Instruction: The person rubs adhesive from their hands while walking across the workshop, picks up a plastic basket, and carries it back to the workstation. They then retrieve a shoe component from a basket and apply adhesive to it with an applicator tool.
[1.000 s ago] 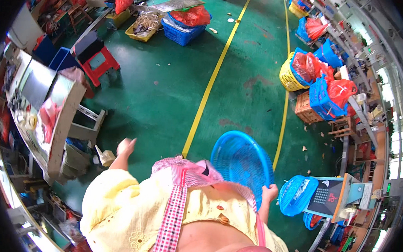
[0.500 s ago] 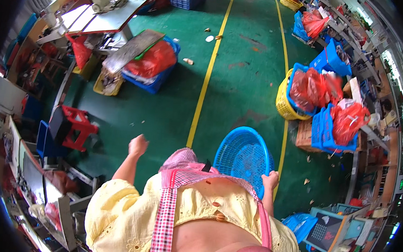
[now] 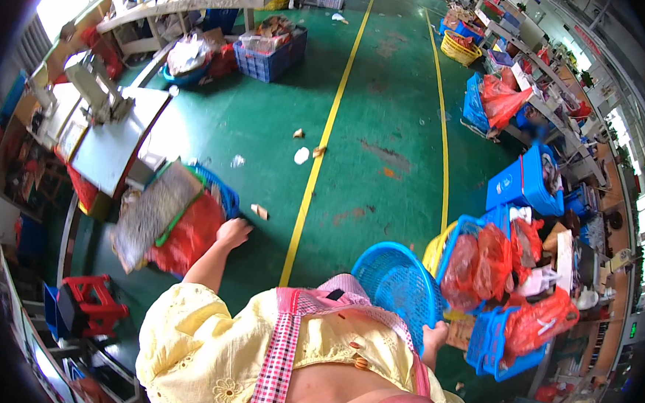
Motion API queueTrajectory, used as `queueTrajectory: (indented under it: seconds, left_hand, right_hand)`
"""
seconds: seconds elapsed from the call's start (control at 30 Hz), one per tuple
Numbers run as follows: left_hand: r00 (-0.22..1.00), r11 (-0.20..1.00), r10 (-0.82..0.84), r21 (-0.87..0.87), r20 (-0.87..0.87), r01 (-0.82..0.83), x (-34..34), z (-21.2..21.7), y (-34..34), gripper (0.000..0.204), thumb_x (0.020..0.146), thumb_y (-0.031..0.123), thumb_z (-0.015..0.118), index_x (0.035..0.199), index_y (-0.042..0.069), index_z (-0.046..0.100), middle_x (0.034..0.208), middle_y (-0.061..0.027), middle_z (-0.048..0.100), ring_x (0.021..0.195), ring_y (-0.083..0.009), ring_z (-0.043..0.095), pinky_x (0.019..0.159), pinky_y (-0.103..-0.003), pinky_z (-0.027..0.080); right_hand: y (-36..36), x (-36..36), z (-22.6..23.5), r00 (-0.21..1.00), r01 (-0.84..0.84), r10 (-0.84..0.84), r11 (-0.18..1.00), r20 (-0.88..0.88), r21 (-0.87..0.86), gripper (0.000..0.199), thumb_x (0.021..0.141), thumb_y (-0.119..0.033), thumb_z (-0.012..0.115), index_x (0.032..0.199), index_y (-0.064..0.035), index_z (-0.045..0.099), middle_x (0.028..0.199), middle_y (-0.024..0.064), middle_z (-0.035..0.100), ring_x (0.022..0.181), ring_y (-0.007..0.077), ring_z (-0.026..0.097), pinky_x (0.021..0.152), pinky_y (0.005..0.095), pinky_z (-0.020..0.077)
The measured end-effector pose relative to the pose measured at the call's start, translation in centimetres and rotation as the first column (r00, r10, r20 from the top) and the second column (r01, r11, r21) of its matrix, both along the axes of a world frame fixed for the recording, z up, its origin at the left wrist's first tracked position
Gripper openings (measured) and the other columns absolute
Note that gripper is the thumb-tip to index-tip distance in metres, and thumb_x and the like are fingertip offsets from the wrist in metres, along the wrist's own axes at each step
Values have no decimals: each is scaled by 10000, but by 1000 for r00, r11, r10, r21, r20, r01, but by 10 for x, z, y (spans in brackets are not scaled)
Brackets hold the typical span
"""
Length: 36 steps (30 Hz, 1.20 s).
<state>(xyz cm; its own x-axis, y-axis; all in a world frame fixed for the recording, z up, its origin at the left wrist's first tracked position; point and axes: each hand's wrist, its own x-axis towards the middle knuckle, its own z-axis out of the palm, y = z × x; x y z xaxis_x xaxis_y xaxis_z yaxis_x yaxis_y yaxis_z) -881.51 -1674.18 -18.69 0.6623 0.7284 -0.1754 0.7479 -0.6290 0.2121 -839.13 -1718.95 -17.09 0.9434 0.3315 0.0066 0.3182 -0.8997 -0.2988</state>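
Note:
My right hand (image 3: 435, 335) is closed on the near rim of a round blue plastic basket (image 3: 399, 284). The basket hangs tilted at my right side, its mesh inside showing with nothing in it. Out in front on the left, my left hand (image 3: 233, 234) holds nothing, its fingers loosely bent and a little apart. In the picture it overlaps the edge of a red plastic bag (image 3: 197, 227) that lies in a blue crate; whether it touches the bag is not clear. A pink checked apron (image 3: 277, 361) covers my front.
A green floor with yellow lines (image 3: 316, 179) runs ahead. On the right stand a yellow basket (image 3: 436, 247), blue crates (image 3: 481, 343) with red bags and a blue bin (image 3: 519, 188). A sewing-machine table (image 3: 123, 145) and a red stool (image 3: 94, 306) are at left.
I have moved forward along the floor; the crates and machine table have come nearer. My left hand has swung forward. The blue basket stays in my right hand.

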Motion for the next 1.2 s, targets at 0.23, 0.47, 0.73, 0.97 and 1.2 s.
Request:
queueTrajectory:
  seconds: [0.23,0.47,0.73,0.97,1.2]
  left_hand:
    - [935,916,334,-277,121,-291,298,40,266,308,702,397,519,703,99,599,558,-76,566,577,-239,573,562,-339,459]
    - [866,764,424,-410,-265,-499,268,-65,433,449,769,451,387,1171,259,336,966,-159,539,757,-308,556,722,-391,410]
    - [754,765,627,-24,-198,-643,303,-196,671,368,515,171,683,802,3,527,684,-176,561,717,-306,558,597,-389,454]
    - [758,669,649,-423,-68,-611,786,28,1046,245,622,336,584,694,104,620,700,-66,607,675,-217,591,631,-336,459]
    - [997,998,69,-15,47,-69,1021,-1,1249,222,793,274,373,933,173,514,672,-101,591,741,-263,569,647,-358,451]
  right_hand:
    - [260,188,-36,986,-109,113,993,126,-35,231,429,-96,653,582,-26,495,720,133,486,690,324,497,617,379,413]
    - [514,379,-36,997,-77,77,994,1,-75,228,452,-103,660,595,-23,501,742,134,494,716,316,505,651,366,423]
    - [802,571,-53,992,-74,63,993,-112,-91,219,449,-135,640,575,-20,504,678,159,523,667,334,525,631,392,431]
    - [1031,741,-25,997,-45,37,993,-72,-108,210,424,-148,629,523,-35,482,619,154,517,642,328,529,578,408,422]
    - [1286,947,-81,993,-121,122,987,-1,-108,198,447,-182,629,518,-53,497,569,132,528,561,300,536,526,375,426]
